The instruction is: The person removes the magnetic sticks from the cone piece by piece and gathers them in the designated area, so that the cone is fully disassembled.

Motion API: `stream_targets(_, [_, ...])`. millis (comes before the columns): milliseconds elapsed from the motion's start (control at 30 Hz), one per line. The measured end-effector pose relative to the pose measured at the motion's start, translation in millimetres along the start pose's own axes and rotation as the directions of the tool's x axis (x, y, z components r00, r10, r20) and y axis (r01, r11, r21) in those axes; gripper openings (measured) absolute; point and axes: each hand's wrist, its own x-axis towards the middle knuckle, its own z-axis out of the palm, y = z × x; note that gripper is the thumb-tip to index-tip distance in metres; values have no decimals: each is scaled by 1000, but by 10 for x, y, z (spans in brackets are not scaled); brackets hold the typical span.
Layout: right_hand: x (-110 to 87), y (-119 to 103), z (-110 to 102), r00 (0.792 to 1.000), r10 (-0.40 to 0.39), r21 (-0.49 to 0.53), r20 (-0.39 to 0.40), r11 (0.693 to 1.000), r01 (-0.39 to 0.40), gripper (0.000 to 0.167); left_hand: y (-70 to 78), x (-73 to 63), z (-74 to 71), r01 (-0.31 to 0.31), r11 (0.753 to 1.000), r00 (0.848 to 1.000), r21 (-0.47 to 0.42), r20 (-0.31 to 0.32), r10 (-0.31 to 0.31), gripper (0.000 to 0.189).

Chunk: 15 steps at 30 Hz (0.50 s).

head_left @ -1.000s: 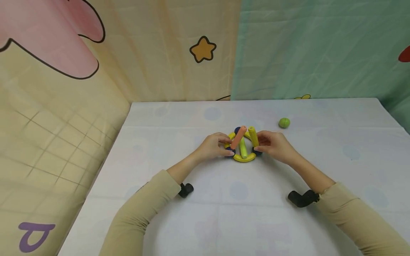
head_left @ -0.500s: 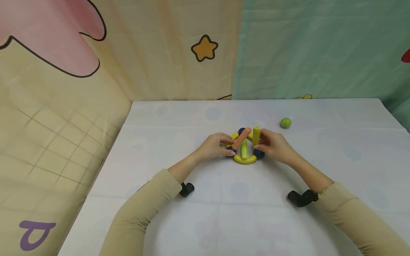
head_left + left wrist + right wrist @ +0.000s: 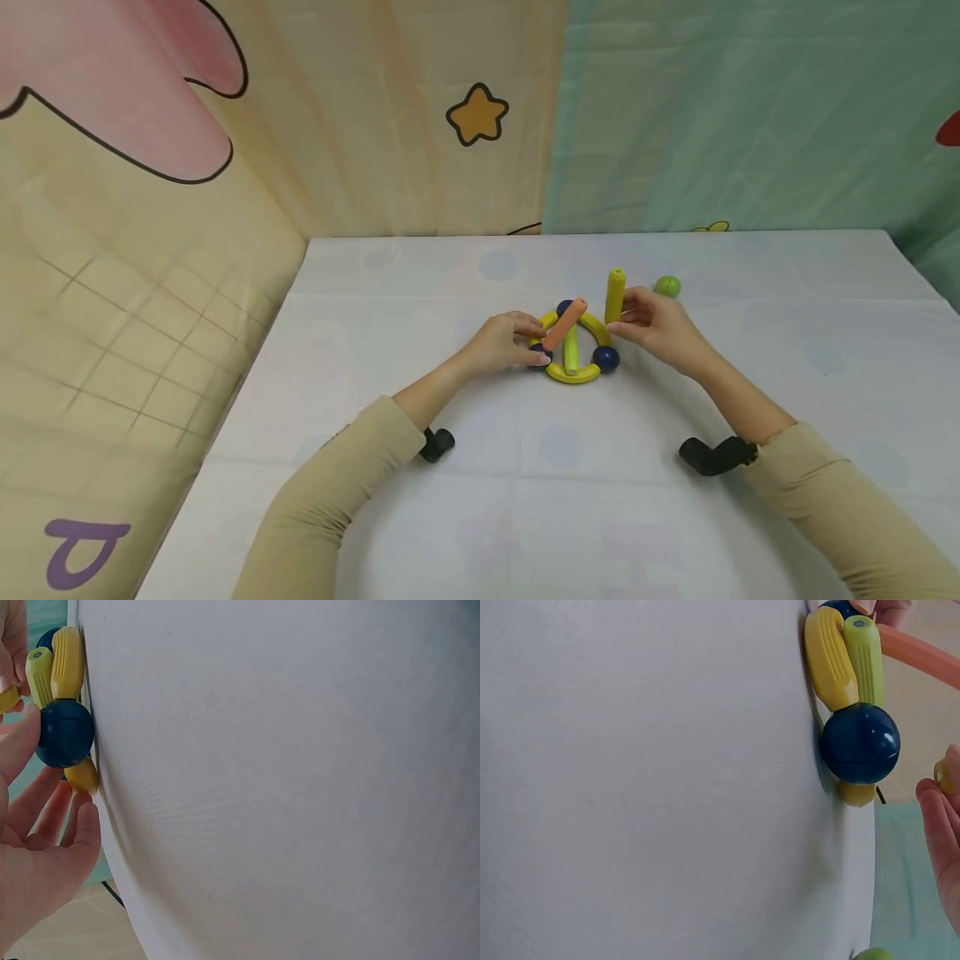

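Observation:
A ring of curved yellow rods (image 3: 574, 375) joined by blue balls lies on the table. My left hand (image 3: 498, 342) grips the ring's left side, with thumb and fingers around its left blue ball (image 3: 66, 735). From that ball a straight orange rod (image 3: 564, 325) slants up to the right. A lime-green rod (image 3: 571, 350) runs across the ring from the back blue ball (image 3: 566, 307). My right hand (image 3: 663, 329) pinches a straight yellow rod (image 3: 615, 296) by its lower end, held upright above and apart from the right blue ball (image 3: 605, 359).
A small green ball (image 3: 667, 287) rests on the table behind my right hand. The white-covered table (image 3: 465, 517) ends at patterned curtains (image 3: 360, 125) at the back and left. Black camera mounts (image 3: 712, 457) stick out below both wrists.
My right hand has lifted the yellow rod off the right blue ball and moved it up, back and to the right. My left hand keeps its place on the ring.

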Motion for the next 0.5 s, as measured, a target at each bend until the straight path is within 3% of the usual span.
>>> stream_targets(267, [-10, -35, -154, 996, 84, 7, -37, 996, -84, 42, 10, -3, -2, 8, 1000, 1000, -3, -1, -8, 41])
stream_targets(500, [-23, 11, -251, 993, 97, 13, -72, 995, -96, 45, 8, -10, -6, -5, 1000, 1000, 21, -7, 6, 43])
